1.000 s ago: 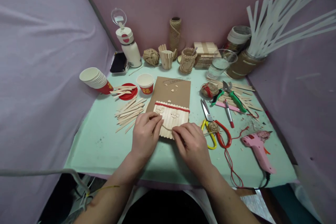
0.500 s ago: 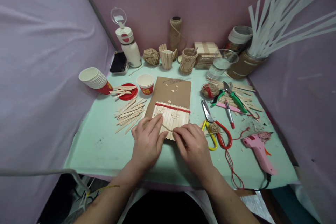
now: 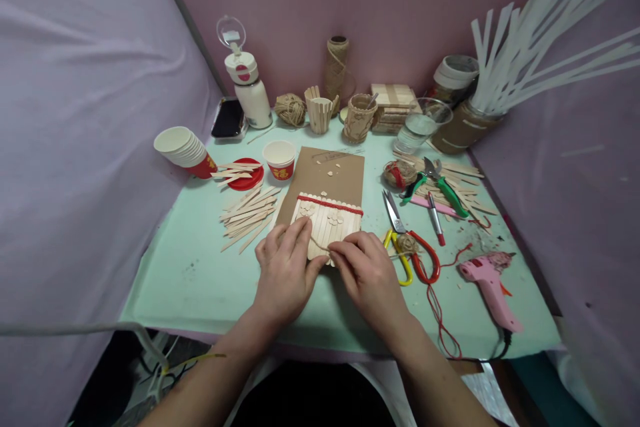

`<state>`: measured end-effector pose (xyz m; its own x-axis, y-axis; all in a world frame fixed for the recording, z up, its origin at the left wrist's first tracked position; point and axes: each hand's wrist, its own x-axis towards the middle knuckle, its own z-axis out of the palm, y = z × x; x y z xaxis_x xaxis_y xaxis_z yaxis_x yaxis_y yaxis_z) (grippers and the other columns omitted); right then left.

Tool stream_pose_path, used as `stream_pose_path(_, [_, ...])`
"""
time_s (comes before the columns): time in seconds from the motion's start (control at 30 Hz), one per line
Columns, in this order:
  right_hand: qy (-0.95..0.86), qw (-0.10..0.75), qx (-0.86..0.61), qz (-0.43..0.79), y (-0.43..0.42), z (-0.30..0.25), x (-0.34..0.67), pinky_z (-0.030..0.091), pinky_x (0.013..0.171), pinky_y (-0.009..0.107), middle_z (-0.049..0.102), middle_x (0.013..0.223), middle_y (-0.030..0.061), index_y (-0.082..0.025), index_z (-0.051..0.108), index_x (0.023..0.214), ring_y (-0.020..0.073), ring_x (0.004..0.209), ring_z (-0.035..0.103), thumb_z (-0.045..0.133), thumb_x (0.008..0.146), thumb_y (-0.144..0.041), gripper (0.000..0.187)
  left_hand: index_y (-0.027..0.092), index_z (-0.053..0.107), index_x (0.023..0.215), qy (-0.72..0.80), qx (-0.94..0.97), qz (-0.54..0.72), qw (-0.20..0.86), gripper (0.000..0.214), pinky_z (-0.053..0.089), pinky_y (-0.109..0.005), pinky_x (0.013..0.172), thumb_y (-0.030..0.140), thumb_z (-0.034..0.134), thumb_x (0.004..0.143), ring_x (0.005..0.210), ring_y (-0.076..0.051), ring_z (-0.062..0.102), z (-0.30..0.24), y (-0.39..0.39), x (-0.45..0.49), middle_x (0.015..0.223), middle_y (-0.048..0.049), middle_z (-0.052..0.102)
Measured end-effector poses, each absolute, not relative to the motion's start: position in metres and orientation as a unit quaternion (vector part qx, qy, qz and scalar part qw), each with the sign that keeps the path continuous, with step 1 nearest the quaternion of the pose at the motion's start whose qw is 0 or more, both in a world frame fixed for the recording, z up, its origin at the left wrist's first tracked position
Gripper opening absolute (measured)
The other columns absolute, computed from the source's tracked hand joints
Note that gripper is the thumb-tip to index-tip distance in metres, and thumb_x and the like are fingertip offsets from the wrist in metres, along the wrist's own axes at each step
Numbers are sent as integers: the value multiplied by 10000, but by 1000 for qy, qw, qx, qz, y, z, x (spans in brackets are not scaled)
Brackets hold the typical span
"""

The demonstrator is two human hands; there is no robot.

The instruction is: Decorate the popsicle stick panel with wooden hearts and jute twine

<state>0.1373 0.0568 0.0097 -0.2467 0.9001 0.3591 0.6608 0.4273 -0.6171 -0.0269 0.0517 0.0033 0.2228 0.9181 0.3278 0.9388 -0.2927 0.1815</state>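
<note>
A panel of craft sticks (image 3: 324, 230) lies on brown cardboard (image 3: 327, 177), with a red cord (image 3: 333, 205) across its upper part and small wooden petal pieces (image 3: 335, 219) on it. A short length of twine (image 3: 319, 245) curves over the panel's lower part. My left hand (image 3: 286, 263) rests on the panel's left side, index finger stretched out at one end of the twine, thumb apart near the bottom edge. At the lower right, my right hand (image 3: 369, 272) pinches the twine's other end between thumb and fingers. Its fingertips are partly hidden.
Right of the panel lie scissors (image 3: 395, 213), a small twine ball (image 3: 409, 244), green-handled pruners (image 3: 453, 197), a pen (image 3: 435, 219) and a pink glue gun (image 3: 493, 287). Loose sticks (image 3: 250, 213) and a paper cup (image 3: 279, 159) stand left. Bottle (image 3: 254, 101) and twine spool (image 3: 336, 67) are behind.
The camera view has shifted slightly. Both hands keep nearly the same place on the panel, and the twine still runs between them.
</note>
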Motion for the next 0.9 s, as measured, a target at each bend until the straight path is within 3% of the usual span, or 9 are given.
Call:
stream_pose_path(0.47, [-768,354,-505,171,56,10,139,446,744,355,586,860,68,-176,669,957,210,839,526,517,954,-189,153,99,489,1371,-624,-767,-149,-2,595,332,-493,955,495,498,926,1203,-343,419,9,50,-21,1404,-165,523])
stream_pose_path(0.9, [-783,322,-509,154,61,9,135,392,736,347,590,859,57,-186,673,935,208,845,517,531,952,-210,144,105,515,1354,-653,-742,-150,-2,444,356,-487,927,296,446,958,1189,-333,438,13,49,-10,1404,-146,529])
